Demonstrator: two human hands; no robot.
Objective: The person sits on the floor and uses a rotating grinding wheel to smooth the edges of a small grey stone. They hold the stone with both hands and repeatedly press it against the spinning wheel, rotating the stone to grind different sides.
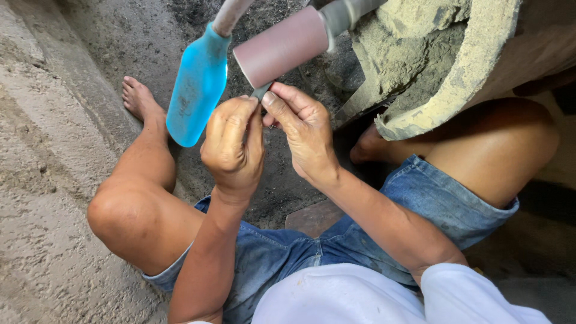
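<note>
- The dusty concrete ground (54, 180) fills the left side and runs up under the seated person, grey and rough, darker with grit toward the top middle.
- A broken, dust-caked curved housing (474, 66) hangs in from the upper right, its pale rim arcing down to just above the person's right knee.
- The person sits low in blue denim shorts (420, 198) and a white shirt (342, 297), knees spread, a bare foot (139, 99) flat on the ground at upper left.
- A translucent blue plastic bottle-shaped piece (198, 90) hangs from a grey hose at the top, just left of the hands; it bears no label that shows.
- A pinkish-brown sanding drum (282, 45) juts from the top, tilted, its flat end face turned toward the hands and just above them.
- The left hand (234, 147) is curled nearly closed, thumb and forefinger pinching the small piece from the left.
- The right hand (303, 129) meets it from the right, fingers bent, fingertips also clamped on the piece.
- The small dark grey piece (261, 91) sits between both sets of fingertips, its upper end touching the underside of the drum; its shape is too hidden to tell.
</note>
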